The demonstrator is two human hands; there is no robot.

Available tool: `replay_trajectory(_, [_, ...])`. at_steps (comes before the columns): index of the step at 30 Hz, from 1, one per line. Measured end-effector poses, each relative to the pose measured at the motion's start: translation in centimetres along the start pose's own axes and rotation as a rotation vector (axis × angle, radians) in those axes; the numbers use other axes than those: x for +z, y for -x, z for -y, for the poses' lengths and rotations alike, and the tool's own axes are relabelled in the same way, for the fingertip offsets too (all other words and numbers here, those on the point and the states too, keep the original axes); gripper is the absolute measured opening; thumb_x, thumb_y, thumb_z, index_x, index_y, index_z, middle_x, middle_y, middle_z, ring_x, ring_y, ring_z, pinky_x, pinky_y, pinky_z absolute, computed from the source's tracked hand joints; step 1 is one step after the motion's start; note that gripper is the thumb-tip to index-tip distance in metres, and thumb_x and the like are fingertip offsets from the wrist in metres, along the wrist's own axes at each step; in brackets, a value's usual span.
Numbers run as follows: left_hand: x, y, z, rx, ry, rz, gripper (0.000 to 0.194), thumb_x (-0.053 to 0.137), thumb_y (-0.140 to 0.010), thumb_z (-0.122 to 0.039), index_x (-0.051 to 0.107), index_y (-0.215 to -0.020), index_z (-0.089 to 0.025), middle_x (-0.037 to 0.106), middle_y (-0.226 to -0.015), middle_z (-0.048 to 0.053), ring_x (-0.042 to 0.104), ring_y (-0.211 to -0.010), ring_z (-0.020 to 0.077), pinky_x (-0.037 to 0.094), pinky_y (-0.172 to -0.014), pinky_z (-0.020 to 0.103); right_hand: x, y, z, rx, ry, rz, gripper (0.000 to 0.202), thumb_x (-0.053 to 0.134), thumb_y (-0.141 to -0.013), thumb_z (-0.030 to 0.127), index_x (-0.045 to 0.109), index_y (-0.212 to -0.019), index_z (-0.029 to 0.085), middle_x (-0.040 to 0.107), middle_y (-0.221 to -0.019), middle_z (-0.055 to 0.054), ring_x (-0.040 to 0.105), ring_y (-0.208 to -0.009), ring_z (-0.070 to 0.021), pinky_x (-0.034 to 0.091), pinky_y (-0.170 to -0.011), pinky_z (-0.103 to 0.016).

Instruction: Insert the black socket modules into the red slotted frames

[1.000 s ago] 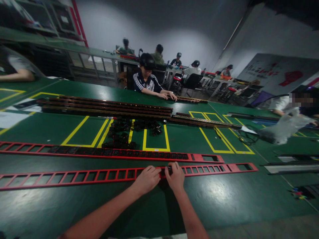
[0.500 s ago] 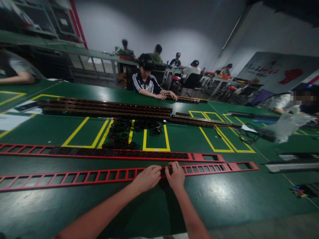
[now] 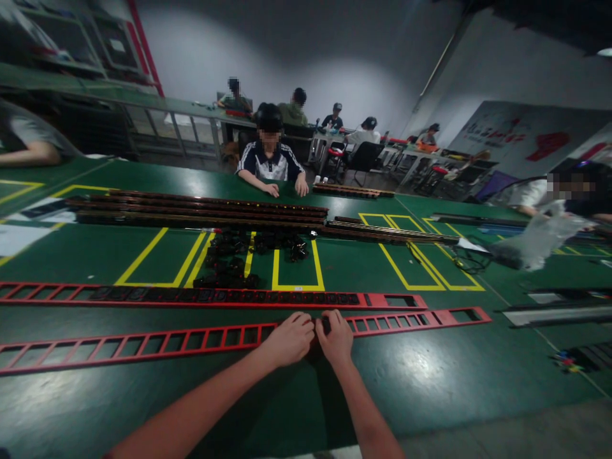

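My left hand (image 3: 292, 338) and my right hand (image 3: 336, 338) meet over the nearer red slotted strip (image 3: 205, 340), a long ladder-like frame lying on the green table. The fingers of my right hand pinch a small black part (image 3: 326, 324), mostly covered by them. My left hand is closed with its fingertips beside that part; what they grip is hidden. Behind lies a second red strip (image 3: 396, 296), with black socket modules (image 3: 268, 298) filling many of its slots. Past it, loose black parts (image 3: 229, 261) sit in a heap.
Long dark metal rails (image 3: 205, 207) lie stacked across the table. A clear plastic bag (image 3: 535, 242) and a pale rail (image 3: 535, 317) are at the right. Across the table sits a person (image 3: 272, 159); more people work behind. Yellow tape (image 3: 299, 288) marks the tabletop.
My left hand has shifted slightly right, closer to my right hand. The person opposite has drawn both hands back from the rails there and sits more upright. The view has turned slightly.
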State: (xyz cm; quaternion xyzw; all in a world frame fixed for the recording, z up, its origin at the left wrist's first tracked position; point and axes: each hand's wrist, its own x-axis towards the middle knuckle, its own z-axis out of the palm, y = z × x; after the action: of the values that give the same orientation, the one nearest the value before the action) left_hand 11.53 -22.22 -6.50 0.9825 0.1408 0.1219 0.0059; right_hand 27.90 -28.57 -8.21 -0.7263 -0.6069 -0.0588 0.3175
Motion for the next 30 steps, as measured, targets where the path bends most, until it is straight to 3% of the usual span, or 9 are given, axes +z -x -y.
replay_trajectory(4, [0.1,0.1,-0.1,-0.001,-0.002,-0.006,0.026,0.054,-0.093,-0.029,0.062,-0.112,-0.015,0.065,-0.115,0.008,0.05,-0.12,0.0252,0.029,-0.11,0.041,0.1,0.0,-0.1,-0.004,0.004,-0.003,0.013,0.052,-0.093,0.03,0.06,-0.093,0.02,0.063,-0.089,-0.005,0.061,-0.08,-0.0191,0.042,-0.072,-0.028])
replay_trajectory(9, [-0.3,0.1,-0.2,-0.003,0.039,0.005,0.029,0.054,-0.092,-0.027,0.06,-0.118,-0.014,0.062,-0.122,0.01,0.051,-0.12,0.0249,0.035,-0.107,0.04,0.0,0.0,-0.4,0.005,-0.061,-0.033,0.015,0.051,-0.092,0.032,0.061,-0.093,0.02,0.064,-0.088,-0.005,0.061,-0.08,-0.0193,0.044,-0.073,-0.029])
replay_trajectory(13, [-1.2,-0.2,-0.3,-0.022,0.11,-0.019,0.03,0.053,-0.091,-0.02,0.057,-0.12,-0.015,0.061,-0.121,0.008,0.054,-0.116,0.0216,0.039,-0.104,0.036,-0.3,0.1,-1.0,0.076,-0.263,-0.174,0.021,0.051,-0.093,0.038,0.06,-0.096,0.019,0.065,-0.088,-0.005,0.062,-0.081,-0.0193,0.048,-0.074,-0.03])
replay_trajectory(17, [-1.7,-1.0,-0.5,0.061,0.113,0.009,0.021,0.055,-0.091,-0.021,0.062,-0.109,-0.015,0.062,-0.119,0.011,0.053,-0.12,0.024,0.038,-0.106,0.039,-0.5,0.3,-1.5,0.225,-0.361,-0.319,0.026,0.05,-0.092,0.043,0.06,-0.096,0.018,0.065,-0.086,-0.006,0.062,-0.078,-0.02,0.049,-0.072,-0.032])
replay_trajectory(25, [0.0,-3.3,-0.7,0.112,0.075,0.083,0.031,0.059,-0.088,-0.027,0.064,-0.115,-0.013,0.064,-0.124,0.013,0.049,-0.128,0.0313,0.037,-0.107,0.045,-0.3,0.4,-1.4,0.235,-0.416,-0.284,0.027,0.053,-0.091,0.043,0.061,-0.096,0.018,0.065,-0.087,-0.006,0.062,-0.081,-0.0202,0.049,-0.074,-0.033])
replay_trajectory(30, [0.6,-3.6,-0.9,0.113,0.051,0.099,0.034,0.058,-0.09,-0.029,0.063,-0.119,-0.012,0.062,-0.128,0.015,0.05,-0.126,0.0307,0.038,-0.105,0.043,-0.2,0.4,-1.5,0.254,-0.425,-0.268,0.028,0.053,-0.091,0.044,0.06,-0.097,0.018,0.065,-0.088,-0.006,0.062,-0.082,-0.0207,0.049,-0.075,-0.033])
